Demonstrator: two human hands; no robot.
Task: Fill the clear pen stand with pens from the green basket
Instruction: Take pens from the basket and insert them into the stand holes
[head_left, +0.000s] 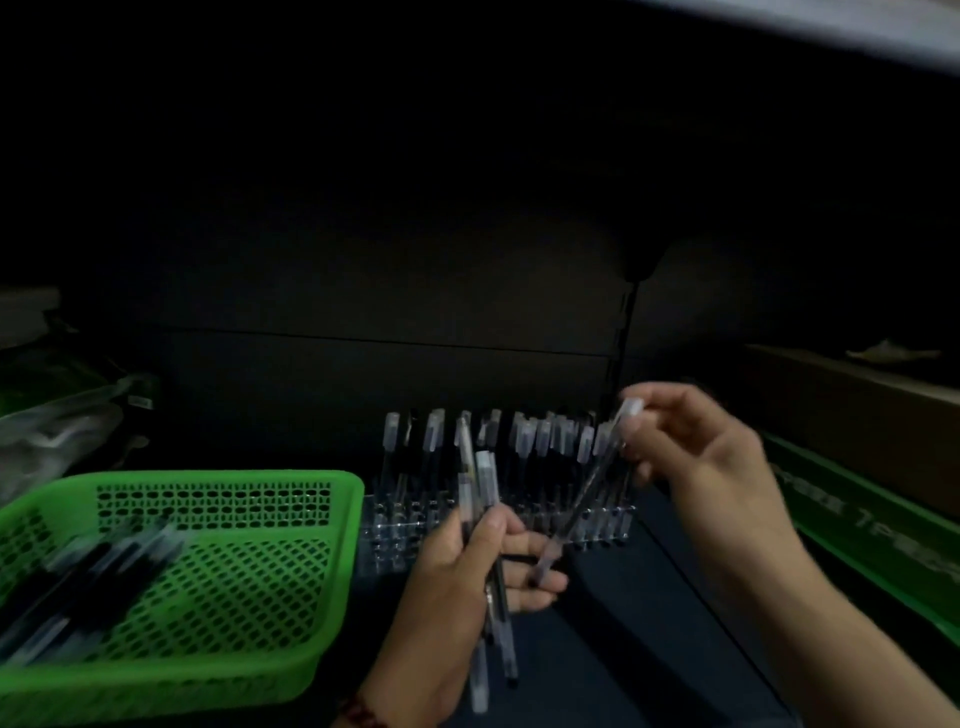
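Note:
The green basket (218, 571) sits at the lower left with several black pens (88, 577) lying in its left half. To its right stands the clear pen stand (395, 525), with several capped pens upright in it. My left hand (467, 587) grips a bundle of pens (491, 597) upright in front of the stand. My right hand (691, 452) pinches a single pen (592, 483) near its cap, slanted down toward the left hand, over the right end of the stand.
A green box (872, 540) with pale lettering lies along the right side, with a brown cardboard box (852, 410) behind it. Clear plastic bags (57, 431) lie at the left behind the basket. The scene is dim.

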